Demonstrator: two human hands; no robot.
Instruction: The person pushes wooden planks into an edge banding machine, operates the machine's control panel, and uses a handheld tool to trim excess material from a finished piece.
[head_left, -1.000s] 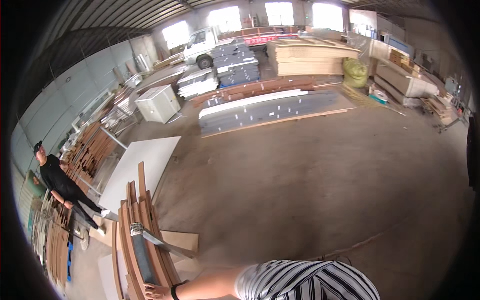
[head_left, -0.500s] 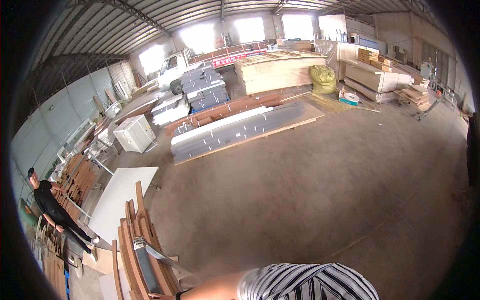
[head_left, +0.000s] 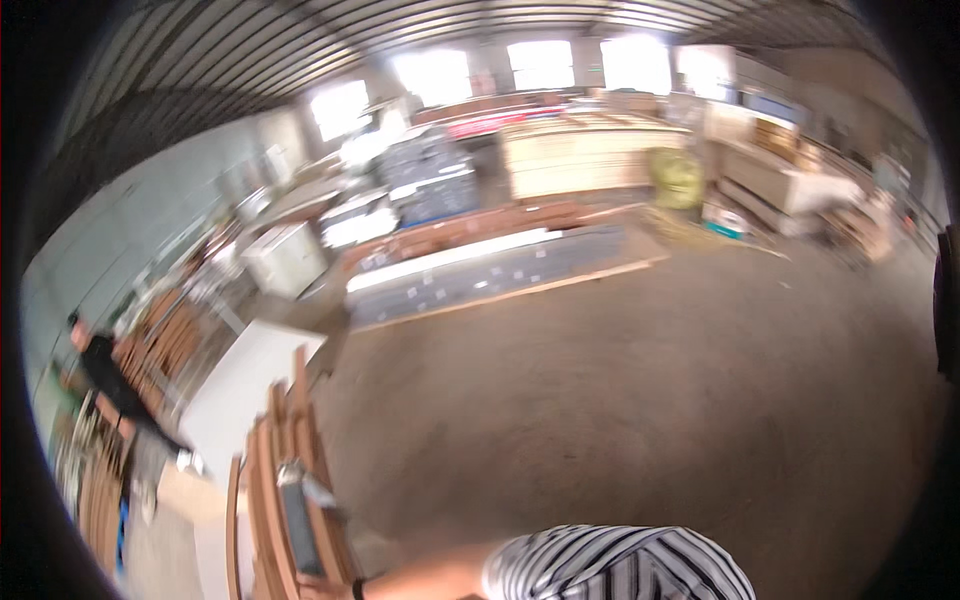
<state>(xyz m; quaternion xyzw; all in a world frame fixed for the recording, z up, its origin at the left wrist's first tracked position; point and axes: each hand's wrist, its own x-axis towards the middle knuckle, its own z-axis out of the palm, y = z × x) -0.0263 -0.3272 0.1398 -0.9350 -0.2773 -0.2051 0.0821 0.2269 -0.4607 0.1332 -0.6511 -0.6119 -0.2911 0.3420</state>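
My bare left arm reaches out to the left from a striped sleeve [head_left: 590,560], a dark band round its wrist. At the lower edge my left hand [head_left: 320,588] is at the near end of a stack of long brown boards [head_left: 262,500]. Its fingers are blurred and partly cut off, so their grip does not show. Just beyond the hand, a long dark grey piece [head_left: 298,525] with a pale, metallic-looking far end lies on the boards; its kind is unclear. My right hand is out of the picture.
A large white panel [head_left: 245,385] lies beyond the boards. At far left stands a person in black [head_left: 115,375]. Ahead, long grey bundled strips [head_left: 480,280] lie on the floor, with stacked pale sheets [head_left: 595,160], a yellow-green sack [head_left: 676,178] and a white box [head_left: 287,260] behind.
The view has swung and blurred, so most of the background sits further right. My left hand stays at the near end of the boards.
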